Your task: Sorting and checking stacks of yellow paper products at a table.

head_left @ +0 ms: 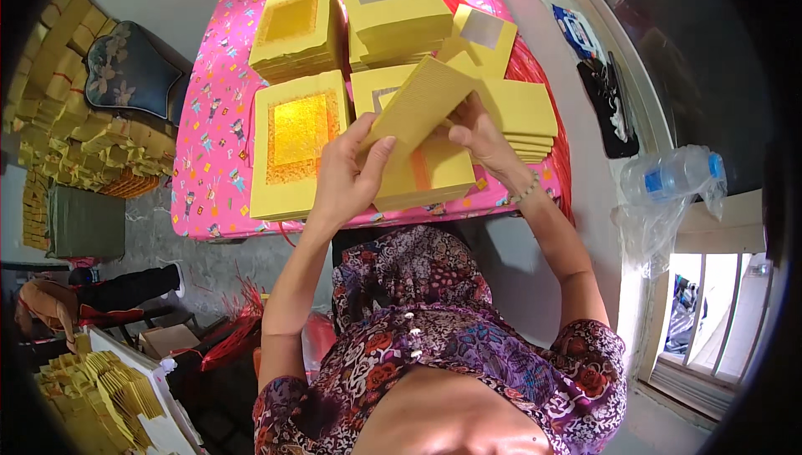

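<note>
Both hands hold a folded stack of yellow joss paper in a slant above the table. My left hand grips its lower left end, thumb on the near side. At its right edge is my right hand, a beaded bracelet on the wrist, with fingers curled partly behind the paper. Below the hands lies a thick stack of joss paper with an orange band. Just left sits a stack with a shiny gold foil square. Folded yellow bundles are piled on the right.
A pink patterned cloth covers the table. More foil-square stacks stand behind, and red strands hang along the right edge. A plastic bottle lies on the right ledge. Yellow bundles heap up at left, near another person.
</note>
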The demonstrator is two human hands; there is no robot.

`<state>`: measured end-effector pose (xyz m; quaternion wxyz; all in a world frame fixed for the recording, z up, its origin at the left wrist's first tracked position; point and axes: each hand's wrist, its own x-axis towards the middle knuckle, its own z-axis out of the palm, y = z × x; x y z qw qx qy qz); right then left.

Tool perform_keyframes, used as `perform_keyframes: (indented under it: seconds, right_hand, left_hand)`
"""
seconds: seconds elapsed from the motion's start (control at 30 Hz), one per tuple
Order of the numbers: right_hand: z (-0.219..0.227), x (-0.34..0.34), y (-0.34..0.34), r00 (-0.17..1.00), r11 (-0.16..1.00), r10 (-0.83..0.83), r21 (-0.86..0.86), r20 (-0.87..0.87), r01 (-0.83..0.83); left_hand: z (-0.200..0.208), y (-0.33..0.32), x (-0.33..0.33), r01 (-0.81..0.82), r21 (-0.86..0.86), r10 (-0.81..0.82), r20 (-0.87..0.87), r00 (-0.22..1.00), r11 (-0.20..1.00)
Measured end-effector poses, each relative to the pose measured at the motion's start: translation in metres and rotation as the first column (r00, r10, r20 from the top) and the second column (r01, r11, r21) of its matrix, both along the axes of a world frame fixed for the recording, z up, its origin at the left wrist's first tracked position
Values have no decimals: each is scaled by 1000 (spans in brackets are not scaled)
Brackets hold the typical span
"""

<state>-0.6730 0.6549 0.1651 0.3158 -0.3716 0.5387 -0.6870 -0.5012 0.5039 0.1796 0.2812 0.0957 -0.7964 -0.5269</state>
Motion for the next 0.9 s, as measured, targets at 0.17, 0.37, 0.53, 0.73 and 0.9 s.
perform_keyframes:
  seconds: [0.17, 0.37, 0.53, 0.73, 0.9]
  right_hand:
    - [-4, 2, -2, 998, 999, 15, 37, -63, -13]
    - [27, 9, -1, 955, 999, -3, 45, -296, 17]
    - [34, 15, 1, 950, 997, 18, 71, -310, 4]
    - [27, 8, 1, 934, 988, 31, 151, -357, 24]
    - [13, 13, 6, 906, 982, -43, 150, -420, 116]
  left_hand:
    - [-3, 9, -10, 202, 370, -153, -158, 976, 907]
    - [-10, 5, -18, -250, -312, 173, -254, 952, 917]
    - [-18, 8, -29, -25, -116, -12, -305, 952, 993]
    - [-32, 15, -38, 117, 93, -82, -313, 946, 989]
    - [-37, 22, -39, 108, 142, -59, -312, 948, 984]
